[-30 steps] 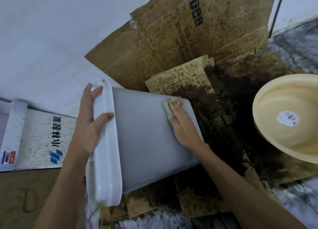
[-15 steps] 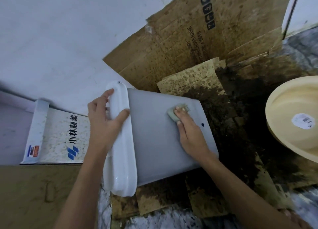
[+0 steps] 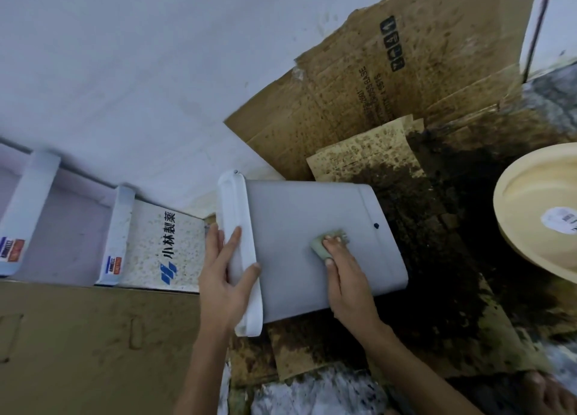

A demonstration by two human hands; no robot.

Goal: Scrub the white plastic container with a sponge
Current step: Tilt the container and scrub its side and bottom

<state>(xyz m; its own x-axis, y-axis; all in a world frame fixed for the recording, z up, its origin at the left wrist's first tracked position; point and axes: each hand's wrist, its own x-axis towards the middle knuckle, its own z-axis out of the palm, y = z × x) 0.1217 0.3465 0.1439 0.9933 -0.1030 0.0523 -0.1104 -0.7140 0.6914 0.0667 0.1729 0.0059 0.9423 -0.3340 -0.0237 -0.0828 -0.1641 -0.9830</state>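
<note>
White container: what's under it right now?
The white container lies on its side over stained cardboard, which shows past its lower edge, with dark grime beside its base. What lies directly beneath it is covered. On top, the right hand presses the sponge.

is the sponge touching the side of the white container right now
Touching. The head view shows the right hand pressing the sponge flat on the white container wall, no gap visible; the left hand grips its rim.

White container, green sponge
</note>
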